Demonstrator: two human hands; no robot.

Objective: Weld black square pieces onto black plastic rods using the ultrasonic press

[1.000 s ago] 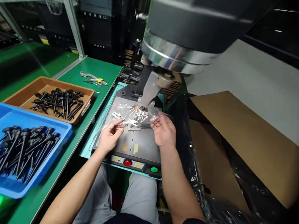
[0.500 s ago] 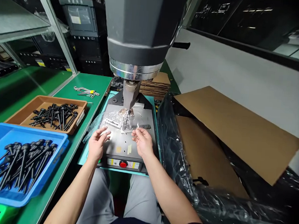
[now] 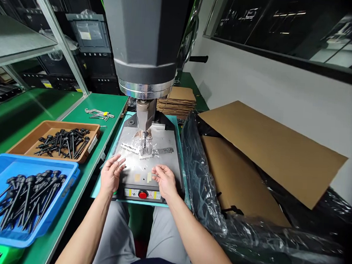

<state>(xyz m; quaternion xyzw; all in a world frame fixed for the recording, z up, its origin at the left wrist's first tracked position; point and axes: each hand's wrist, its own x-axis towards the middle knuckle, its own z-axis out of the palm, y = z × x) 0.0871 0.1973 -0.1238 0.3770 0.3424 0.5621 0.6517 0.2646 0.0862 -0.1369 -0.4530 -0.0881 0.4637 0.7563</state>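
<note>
My left hand (image 3: 111, 175) hovers at the left front of the press's metal plate (image 3: 134, 170), fingers apart, holding nothing. Over the plate's right front is my right hand (image 3: 164, 181), its fingers loosely curled and apart, with nothing visible in them. Crumpled clear plastic film (image 3: 146, 144) lies beyond both hands, around a small fixture under the press head (image 3: 144, 115). A pale metal strip (image 3: 129, 148) lies left of the fixture and a darker strip (image 3: 165, 150) to its right. The red button (image 3: 143, 195) sits on the front edge between my forearms.
On the green bench at left are a blue tray (image 3: 73, 181) and a brown tray (image 3: 95, 136), both with black bolt-like parts, and hand tools (image 3: 99, 113). Cardboard sheets (image 3: 277, 151) and black plastic (image 3: 196, 181) lie right. Stacked cardboard (image 3: 178, 102) stands behind the press.
My right hand has drawn back toward me from the plastic film, and its fingers have loosened. My left hand stays near the plate's left edge. The camera view has shifted slightly.
</note>
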